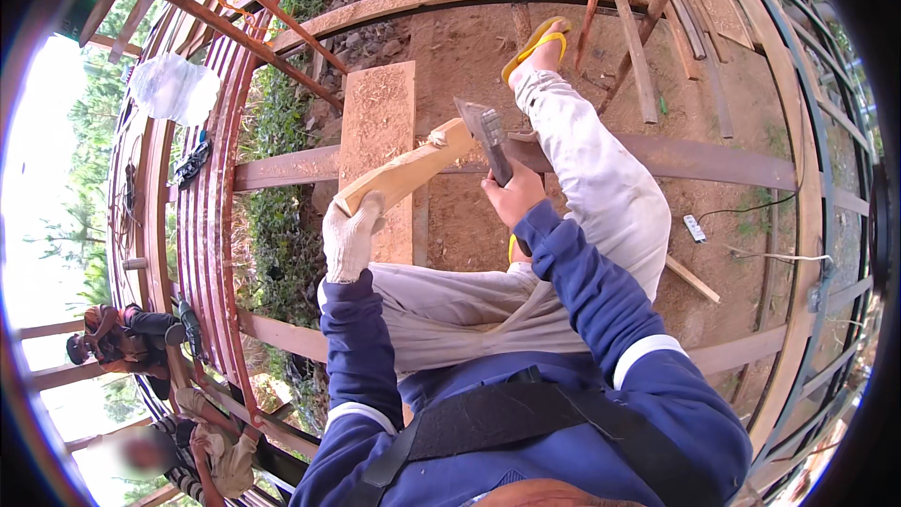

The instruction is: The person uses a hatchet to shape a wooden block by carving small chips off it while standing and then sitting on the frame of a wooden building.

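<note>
My left hand (pixel 352 235), in a white knit glove, grips the lower left end of a pale wooden block (pixel 399 176). The block slants up to the right, and a partly split chip (pixel 437 139) curls near its far end. My bare right hand (pixel 513 192) is closed round the handle of a hatchet (pixel 486 136). Its metal head lies against or just beside the block's far end; I cannot tell whether they touch. Below the block is a wide plank (pixel 380 103) scattered with wood shavings.
Brown beams (pixel 694 158) cross under my legs, above a dirt floor with shavings. Slanting poles (pixel 648 23) and loose boards stand ahead. A white power strip (pixel 694 228) with a cord lies to the right. Two people (pixel 122 338) (pixel 211 455) are at the lower left, beside reddish metal bars (pixel 214 225).
</note>
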{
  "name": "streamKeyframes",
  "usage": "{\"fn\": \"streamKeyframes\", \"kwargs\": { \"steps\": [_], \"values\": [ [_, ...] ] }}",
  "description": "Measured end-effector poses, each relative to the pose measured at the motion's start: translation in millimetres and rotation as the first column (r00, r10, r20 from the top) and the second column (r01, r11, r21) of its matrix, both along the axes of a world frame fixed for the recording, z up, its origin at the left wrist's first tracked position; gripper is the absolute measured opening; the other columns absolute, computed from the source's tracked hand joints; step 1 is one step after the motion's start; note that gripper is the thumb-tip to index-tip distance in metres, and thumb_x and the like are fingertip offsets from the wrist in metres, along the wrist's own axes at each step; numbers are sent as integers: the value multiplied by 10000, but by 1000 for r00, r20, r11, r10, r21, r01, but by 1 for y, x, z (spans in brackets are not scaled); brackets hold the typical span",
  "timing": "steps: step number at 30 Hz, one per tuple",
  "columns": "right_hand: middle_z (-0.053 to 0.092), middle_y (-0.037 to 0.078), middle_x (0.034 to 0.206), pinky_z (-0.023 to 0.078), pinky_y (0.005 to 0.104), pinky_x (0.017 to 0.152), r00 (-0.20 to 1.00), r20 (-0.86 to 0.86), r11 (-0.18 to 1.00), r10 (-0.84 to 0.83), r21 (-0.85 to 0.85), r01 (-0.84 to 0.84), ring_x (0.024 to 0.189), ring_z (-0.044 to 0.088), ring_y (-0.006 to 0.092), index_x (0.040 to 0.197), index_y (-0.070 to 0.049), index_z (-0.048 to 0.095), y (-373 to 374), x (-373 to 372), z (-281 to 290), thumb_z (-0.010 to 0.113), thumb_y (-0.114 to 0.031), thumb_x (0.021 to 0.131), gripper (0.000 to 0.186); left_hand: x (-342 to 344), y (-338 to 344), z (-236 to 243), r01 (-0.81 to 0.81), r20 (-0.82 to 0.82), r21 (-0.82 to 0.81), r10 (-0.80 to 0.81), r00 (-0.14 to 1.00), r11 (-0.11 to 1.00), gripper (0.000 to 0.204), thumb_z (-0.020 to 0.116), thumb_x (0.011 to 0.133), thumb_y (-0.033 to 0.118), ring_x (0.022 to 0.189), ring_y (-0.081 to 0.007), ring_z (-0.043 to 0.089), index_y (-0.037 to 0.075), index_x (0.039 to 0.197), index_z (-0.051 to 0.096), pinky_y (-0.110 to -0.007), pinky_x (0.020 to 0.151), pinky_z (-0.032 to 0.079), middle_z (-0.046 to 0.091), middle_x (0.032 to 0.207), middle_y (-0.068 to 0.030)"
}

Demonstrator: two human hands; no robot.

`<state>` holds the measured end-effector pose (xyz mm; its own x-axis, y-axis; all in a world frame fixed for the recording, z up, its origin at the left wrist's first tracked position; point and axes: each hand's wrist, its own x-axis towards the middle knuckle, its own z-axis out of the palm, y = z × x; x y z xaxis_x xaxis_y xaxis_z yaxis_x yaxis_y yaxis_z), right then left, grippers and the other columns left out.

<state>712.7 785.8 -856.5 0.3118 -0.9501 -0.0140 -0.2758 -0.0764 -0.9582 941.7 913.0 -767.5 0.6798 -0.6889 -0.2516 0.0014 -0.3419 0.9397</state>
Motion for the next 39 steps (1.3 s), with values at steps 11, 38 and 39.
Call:
{"fn": "streamKeyframes", "kwargs": {
  "steps": [11, 38, 39],
  "values": [
    [700, 192, 822, 546, 404, 720, 927, -361, 995, 102, 15, -103, 797, 719, 335, 1022, -25, 671, 1, 15, -49, 731, -210, 877, 243, -39, -45, 57, 143, 612, 342, -335, 716, 929, 501, 846, 782, 378, 832, -280, 737, -20, 1041, 686, -375, 763, 565, 747, 915, -188],
    [727, 188, 858, 545, 467, 762, 990, -143, 998, -17, 57, 25, 827, 700, 415, 986, -33, 676, 10, 5, -17, 734, -256, 857, 264, -39, -30, 53, 116, 586, 373, -331, 740, 921, 566, 852, 752, 444, 847, -353, 744, -2, 1055, 677, -415, 773, 569, 743, 899, -217],
    [727, 188, 858, 545, 467, 762, 989, -143, 998, -24, 58, 32, 827, 700, 415, 986, -33, 676, 11, 7, -32, 734, -256, 857, 264, -42, -31, 52, 122, 586, 374, -337, 737, 919, 566, 852, 752, 444, 847, -353, 744, -2, 1055, 677, -415, 773, 569, 743, 899, -217]
  ]
}}
